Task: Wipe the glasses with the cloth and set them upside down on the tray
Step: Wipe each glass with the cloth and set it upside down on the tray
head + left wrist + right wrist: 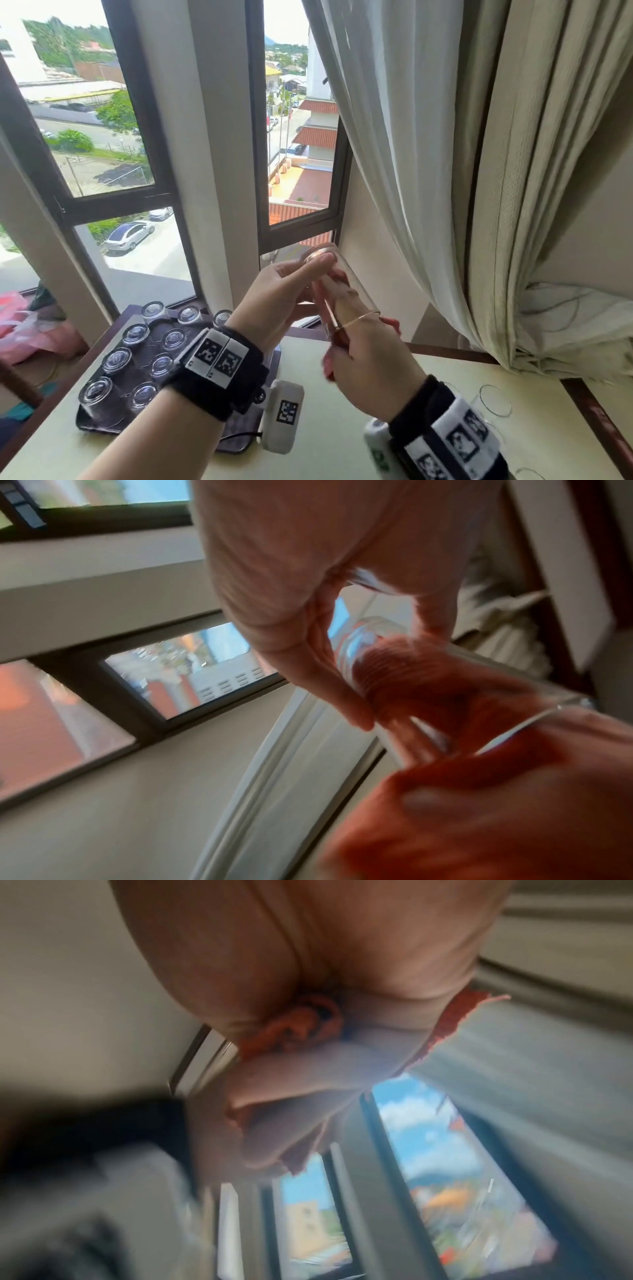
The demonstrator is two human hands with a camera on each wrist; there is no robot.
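Observation:
My left hand (308, 274) grips a clear glass (352, 274) by its closed base and holds it tilted in the air above the table, mouth toward me. My right hand (366, 359) holds a red cloth (392, 323), with fingers and cloth pushed into the glass mouth. In the left wrist view the cloth (428, 685) fills the inside of the glass (369, 647). The right wrist view is blurred, with the cloth (301, 1026) bunched in the right hand (308, 961). Several glasses (137, 334) stand upside down on a dark tray (236, 443) at the left.
Upright glasses (495, 401) stand on the pale table (325, 428) at the right, behind my right wrist. Curtains (462, 171) hang close on the right. A window (102, 137) and wall are straight ahead. A pink bag (20, 325) lies at the far left.

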